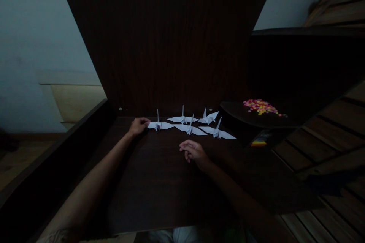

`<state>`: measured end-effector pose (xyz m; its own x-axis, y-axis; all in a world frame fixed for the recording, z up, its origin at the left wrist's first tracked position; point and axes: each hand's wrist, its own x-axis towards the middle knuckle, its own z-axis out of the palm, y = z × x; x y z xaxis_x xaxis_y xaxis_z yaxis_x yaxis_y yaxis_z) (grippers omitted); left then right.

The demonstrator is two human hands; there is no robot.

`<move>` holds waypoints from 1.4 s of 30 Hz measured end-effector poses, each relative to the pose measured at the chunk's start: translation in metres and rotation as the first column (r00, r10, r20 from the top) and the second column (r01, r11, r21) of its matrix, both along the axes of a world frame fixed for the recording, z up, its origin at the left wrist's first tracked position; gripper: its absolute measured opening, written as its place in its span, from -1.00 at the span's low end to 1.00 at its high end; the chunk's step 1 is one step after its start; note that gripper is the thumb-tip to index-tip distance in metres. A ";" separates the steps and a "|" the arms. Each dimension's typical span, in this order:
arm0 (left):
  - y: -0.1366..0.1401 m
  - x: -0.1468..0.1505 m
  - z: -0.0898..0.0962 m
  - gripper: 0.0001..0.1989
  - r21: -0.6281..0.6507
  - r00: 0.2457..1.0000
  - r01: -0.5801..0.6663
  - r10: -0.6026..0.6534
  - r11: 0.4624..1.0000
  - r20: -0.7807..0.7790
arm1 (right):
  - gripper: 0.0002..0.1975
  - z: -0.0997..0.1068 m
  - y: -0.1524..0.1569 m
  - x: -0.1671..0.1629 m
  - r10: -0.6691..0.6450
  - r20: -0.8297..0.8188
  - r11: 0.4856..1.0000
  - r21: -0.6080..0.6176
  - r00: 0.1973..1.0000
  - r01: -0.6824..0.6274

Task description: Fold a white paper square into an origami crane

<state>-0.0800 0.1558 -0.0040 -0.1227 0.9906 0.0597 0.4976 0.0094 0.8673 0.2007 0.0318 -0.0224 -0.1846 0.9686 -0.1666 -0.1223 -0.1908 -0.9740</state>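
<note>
Several white folded paper cranes stand with wings spread at the back of a dark wooden desk [148, 190]. My left hand [138, 126] is closed, its fingertips pinching the left wing of the leftmost paper crane [159, 125]. To that crane's right are a back crane [183, 119], a front crane [190, 129], a smaller-looking tilted crane [209, 117] and the rightmost crane [217, 133]. My right hand [194, 150] is in front of the middle cranes, apart from them. Its fingers are loosely bent and apart, with nothing visible in them.
A pile of small colourful pieces [261, 106] lies on a rounded dark shelf [236, 114] at the right. Below it shows an object with a yellow and red edge [259, 143]. A tall dark back panel [171, 45] and a raised left side board [57, 152] bound the desk.
</note>
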 end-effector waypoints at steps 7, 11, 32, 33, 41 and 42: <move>-0.008 0.002 0.007 -0.89 0.049 0.993 0.022 -0.016 0.999 -0.121 | -0.76 -0.003 0.000 0.001 0.017 0.012 0.999 0.043 1.000 -0.018; -0.014 0.004 0.005 -0.85 0.082 0.984 0.058 -0.043 0.995 -0.171 | -0.78 -0.001 -0.002 0.003 0.008 0.011 0.999 0.053 1.000 -0.009; -0.035 0.026 -0.001 -0.21 0.083 0.906 0.247 -0.200 0.965 -0.372 | -0.76 -0.007 -0.013 0.011 -0.001 0.058 0.987 0.163 0.998 -0.008; -0.034 0.028 -0.001 -0.22 0.085 0.906 0.246 -0.198 0.966 -0.374 | -0.76 -0.006 -0.014 0.010 0.001 0.057 0.987 0.162 0.998 -0.010; -0.033 0.031 0.001 -0.34 0.104 0.897 0.211 -0.151 0.972 -0.414 | -0.76 -0.005 -0.014 0.008 0.022 0.066 0.986 0.161 0.998 -0.032; -0.033 0.032 0.001 -0.35 0.106 0.896 0.210 -0.148 0.972 -0.418 | -0.76 -0.005 -0.014 0.008 0.020 0.068 0.986 0.164 0.997 -0.031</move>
